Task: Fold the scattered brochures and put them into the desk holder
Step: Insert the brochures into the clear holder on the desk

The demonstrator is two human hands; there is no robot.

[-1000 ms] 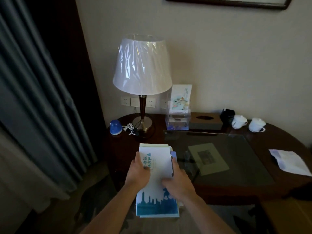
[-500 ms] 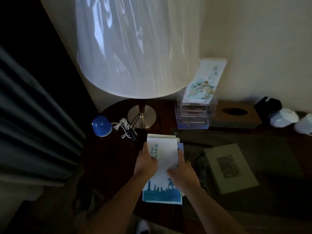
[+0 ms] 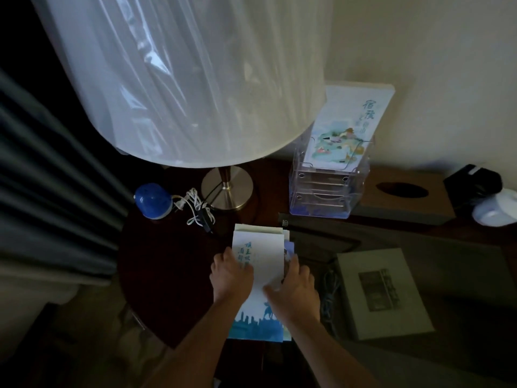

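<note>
A stack of white folded brochures with blue skylines is held low centre; left hand and right hand fingers are clamped on its side edges; the clear acrylic desk holder stands upper right on the dark wooden worktop.

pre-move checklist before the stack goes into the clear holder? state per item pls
1. Both hands on stack: ok. Left hand and right hand press the brochure stack.
2. Edges squared: not ok. Lower sheets stick out along the right side.
3. Free slots in desk holder: ok. Front tiers look empty; one brochure stands in the back tier.
4. Path to holder: cannot tell. Lampshade overhangs close by.
5. All sheets folded: cannot tell. Only the top one shows.
</note>
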